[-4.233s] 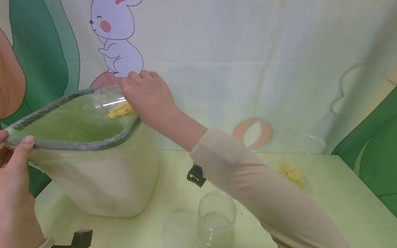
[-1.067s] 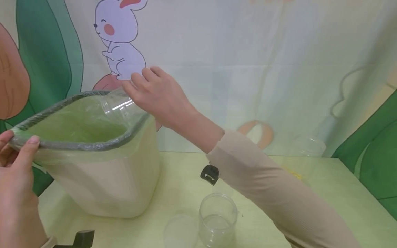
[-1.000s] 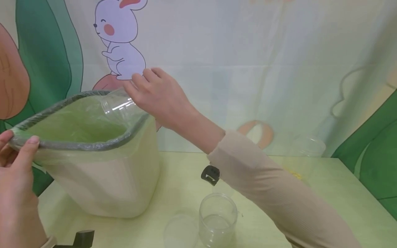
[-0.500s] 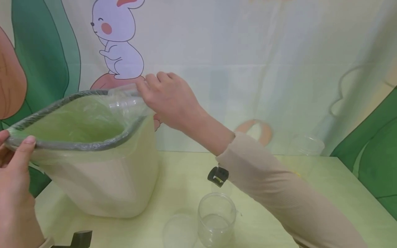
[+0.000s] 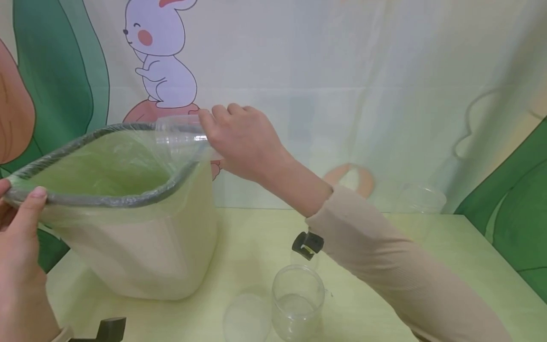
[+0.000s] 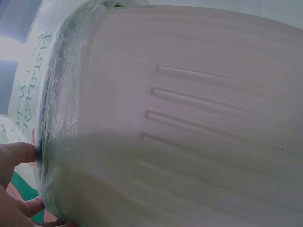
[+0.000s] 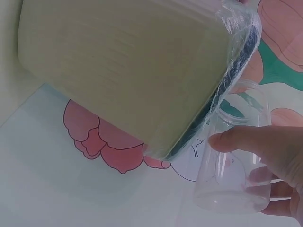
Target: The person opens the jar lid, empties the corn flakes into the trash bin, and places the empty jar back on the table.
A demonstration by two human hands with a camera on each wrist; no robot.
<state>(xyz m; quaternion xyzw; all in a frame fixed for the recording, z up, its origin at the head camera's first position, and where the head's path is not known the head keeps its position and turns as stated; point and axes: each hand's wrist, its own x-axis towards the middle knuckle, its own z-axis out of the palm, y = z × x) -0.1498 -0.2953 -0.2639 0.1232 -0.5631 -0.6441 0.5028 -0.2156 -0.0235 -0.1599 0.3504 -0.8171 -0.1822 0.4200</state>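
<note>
A pale trash bin (image 5: 141, 256) with a dark rim and a clear plastic liner stands tilted at the left of the head view. My left hand (image 5: 25, 256) grips its near left corner, thumb on the rim. My right hand (image 5: 248, 142) holds a clear plastic jar (image 5: 177, 137) on its side at the bin's far right rim, mouth toward the opening. In the right wrist view, thumb and fingers wrap round the jar (image 7: 232, 175), and nothing shows inside it. The bin's bottom inside is hidden.
On the light green table (image 5: 252, 237) stands a clear jar (image 5: 297, 304), with a flat clear round disc (image 5: 247, 318) beside it. Another clear jar (image 5: 423, 199) stands at the far right, partly behind my right sleeve. A printed rabbit cloth (image 5: 333, 95) hangs behind.
Yellow flakes lay in the held jar 4.2 s ago; none show there now. My right hand has drawn the jar rightward, back toward the rim. The left hand keeps its grip.
</note>
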